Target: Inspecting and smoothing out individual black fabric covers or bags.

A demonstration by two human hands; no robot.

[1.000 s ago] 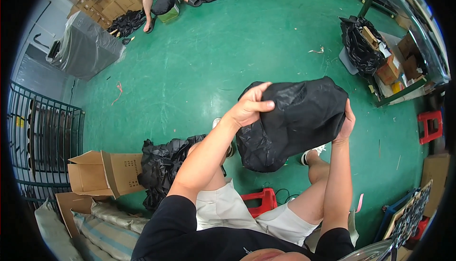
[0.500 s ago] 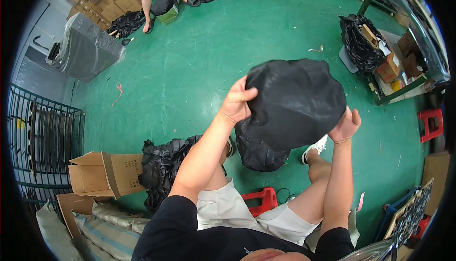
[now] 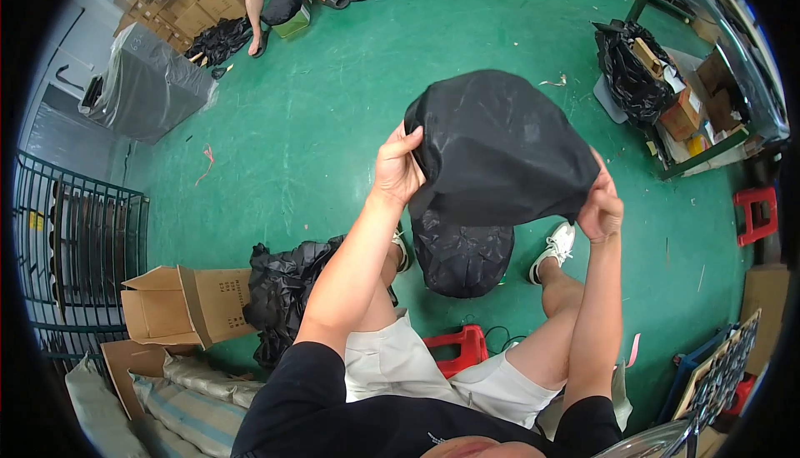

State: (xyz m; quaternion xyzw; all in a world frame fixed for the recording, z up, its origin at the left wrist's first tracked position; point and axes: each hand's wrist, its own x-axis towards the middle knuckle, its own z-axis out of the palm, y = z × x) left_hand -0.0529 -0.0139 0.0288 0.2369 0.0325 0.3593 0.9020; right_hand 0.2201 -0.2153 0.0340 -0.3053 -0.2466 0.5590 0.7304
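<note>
A rounded black fabric cover (image 3: 500, 150) is held up in front of me, stretched between both hands. My left hand (image 3: 398, 165) grips its left edge, thumb on top and fingers behind. At the right edge, my right hand (image 3: 602, 204) pinches the cloth with curled fingers. Below it, between my feet, sits a dark rounded bundle (image 3: 462, 262) covered in wrinkled black material; the raised cloth hides its far part.
Left of my leg lie black plastic sheeting (image 3: 287, 287) and an open cardboard box (image 3: 221, 304). A red stool (image 3: 458, 350) shows between my thighs. Another person (image 3: 258, 0) sits at the far left. A shelf with boxes (image 3: 683, 116) and a black bag stand at right.
The black cover has risen away from me and now looks rounder and more spread out. My left hand moved slightly left; my right hand changed its hold on the edge.
</note>
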